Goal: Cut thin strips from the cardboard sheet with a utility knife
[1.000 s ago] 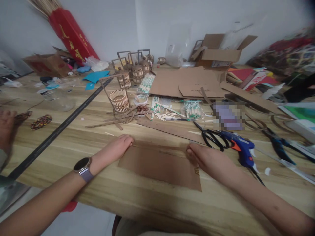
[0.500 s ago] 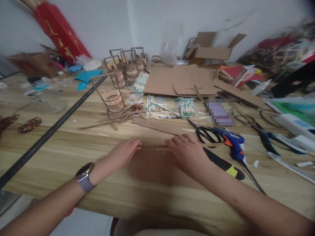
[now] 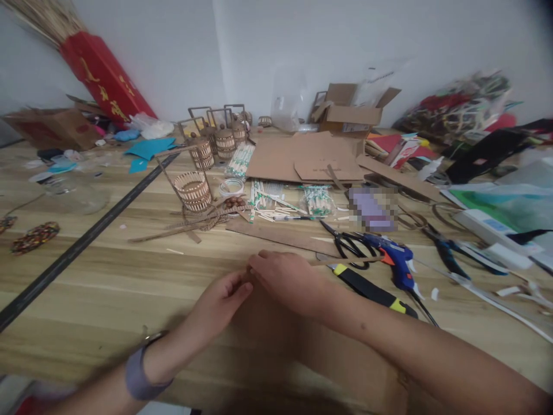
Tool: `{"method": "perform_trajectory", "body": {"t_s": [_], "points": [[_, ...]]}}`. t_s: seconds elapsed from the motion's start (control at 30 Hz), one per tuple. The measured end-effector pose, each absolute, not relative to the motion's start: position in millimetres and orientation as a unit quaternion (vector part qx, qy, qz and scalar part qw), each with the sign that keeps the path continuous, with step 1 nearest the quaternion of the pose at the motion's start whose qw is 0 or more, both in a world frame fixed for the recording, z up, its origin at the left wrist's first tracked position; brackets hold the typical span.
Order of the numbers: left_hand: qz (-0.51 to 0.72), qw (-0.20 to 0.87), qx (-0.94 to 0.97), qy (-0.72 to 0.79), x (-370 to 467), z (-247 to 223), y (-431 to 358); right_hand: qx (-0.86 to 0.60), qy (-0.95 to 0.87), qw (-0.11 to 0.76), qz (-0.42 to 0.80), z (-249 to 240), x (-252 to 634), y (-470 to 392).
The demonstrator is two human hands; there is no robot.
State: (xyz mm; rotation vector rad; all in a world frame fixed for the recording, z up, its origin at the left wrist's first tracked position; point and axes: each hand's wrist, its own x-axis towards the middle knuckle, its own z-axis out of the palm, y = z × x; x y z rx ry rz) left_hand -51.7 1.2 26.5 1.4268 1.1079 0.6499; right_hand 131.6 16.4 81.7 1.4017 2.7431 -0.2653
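Note:
My left hand [image 3: 228,294], with a watch on a purple strap, is closed near the middle of the table, its thumb and fingers around something I cannot make out. Bent over beside it, my right hand [image 3: 287,279] has its fingertips pressed together next to the left fingers. A thin brown strip [image 3: 345,261] runs out to the right from under my right hand towards the glue gun. Below both hands lies a piece of brown cardboard [image 3: 345,357], partly hidden by the right arm. A black and yellow utility knife [image 3: 371,291] lies just right of the right hand.
Black scissors [image 3: 354,249], a blue glue gun [image 3: 400,262] and pliers [image 3: 449,256] lie at the right. An open slatted basket [image 3: 192,193] stands left of the wooden sticks [image 3: 276,204]. Cardboard sheets [image 3: 280,158] and small lidded baskets [image 3: 224,144] are behind.
My right hand has moved left until it meets my left hand. The utility knife shows more fully, and the view has shifted slightly.

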Motion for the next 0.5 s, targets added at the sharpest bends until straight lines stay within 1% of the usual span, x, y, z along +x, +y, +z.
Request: {"method": "perform_trajectory", "body": {"t_s": [0.13, 0.23, 0.37, 0.5], "points": [[0.284, 0.568, 0.624, 0.456, -45, 28, 0, 0.446, 0.891, 0.023, -0.084, 83, 133, 20], [0.265, 0.572, 0.639, 0.44, -40, 30, -6, 0.446, 0.892, 0.032, -0.067, 82, 136, 25], [0.221, 0.56, 0.653, 0.459, -38, 35, -10, 0.545, 0.838, 0.02, 0.009, 87, 150, 39], [0.31, 0.564, 0.592, 0.486, -38, 40, 14, 0.597, 0.801, -0.027, 0.031, 112, 184, 49]]}}
